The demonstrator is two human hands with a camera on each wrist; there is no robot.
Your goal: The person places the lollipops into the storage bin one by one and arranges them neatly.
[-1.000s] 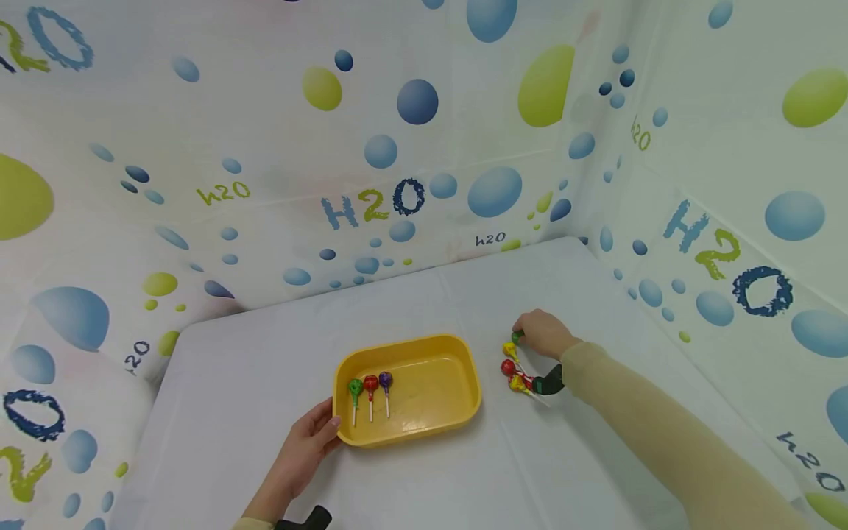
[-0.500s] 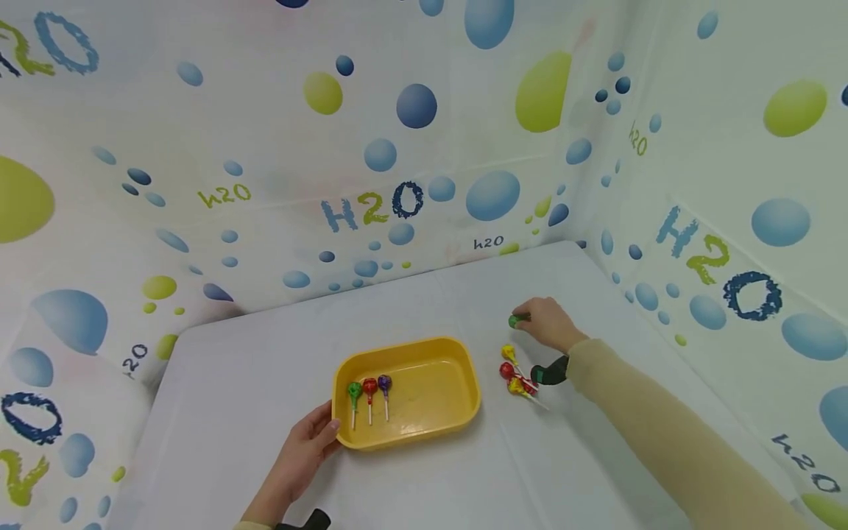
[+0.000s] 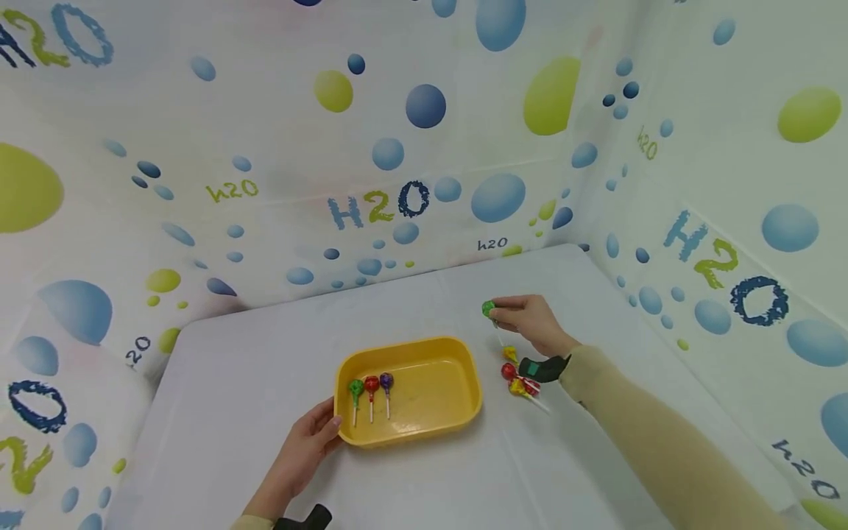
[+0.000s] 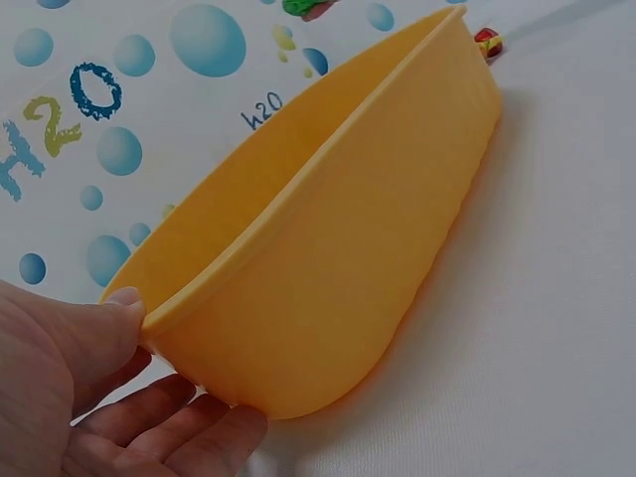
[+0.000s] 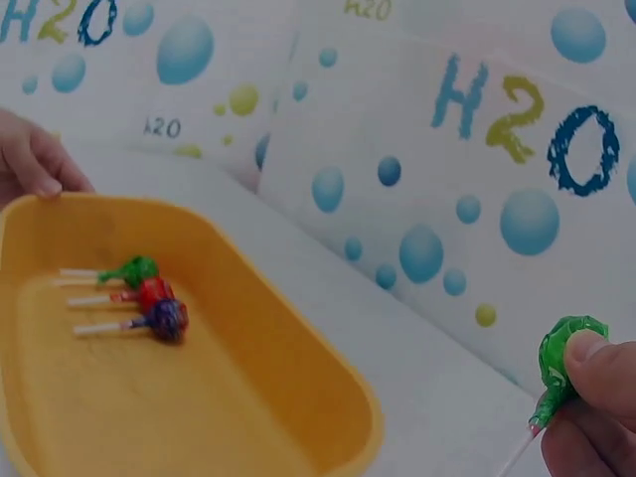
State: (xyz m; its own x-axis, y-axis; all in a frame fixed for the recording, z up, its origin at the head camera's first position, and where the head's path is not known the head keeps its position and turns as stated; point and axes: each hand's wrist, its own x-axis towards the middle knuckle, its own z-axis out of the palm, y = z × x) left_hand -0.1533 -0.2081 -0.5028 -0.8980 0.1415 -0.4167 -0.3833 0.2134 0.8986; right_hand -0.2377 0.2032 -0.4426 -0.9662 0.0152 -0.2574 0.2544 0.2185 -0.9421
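Note:
A green-wrapped lollipop (image 3: 488, 308) is pinched by its head between the thumb and fingers of my right hand (image 3: 533, 321), above the table to the right of the tray; its white stick points down in the right wrist view. My left hand (image 3: 310, 440) grips the near left corner of the yellow tray (image 3: 424, 436), thumb on the rim and fingers against the outer wall. Inside the tray's left end lie a green lollipop (image 3: 355, 387), a red lollipop (image 3: 372, 383) and a purple lollipop (image 3: 386, 380), side by side with sticks toward me.
Right of the tray, a small pile holds a yellow lollipop (image 3: 509, 353), a red lollipop (image 3: 508, 371) and others overlapping on the white tabletop (image 3: 265, 368). A white curtain (image 3: 278, 132) printed with bubbles stands behind and along both sides.
My right hand has lifted the green lollipop away from the pile and carried it left toward the tray. The left hand stays on the tray's corner.

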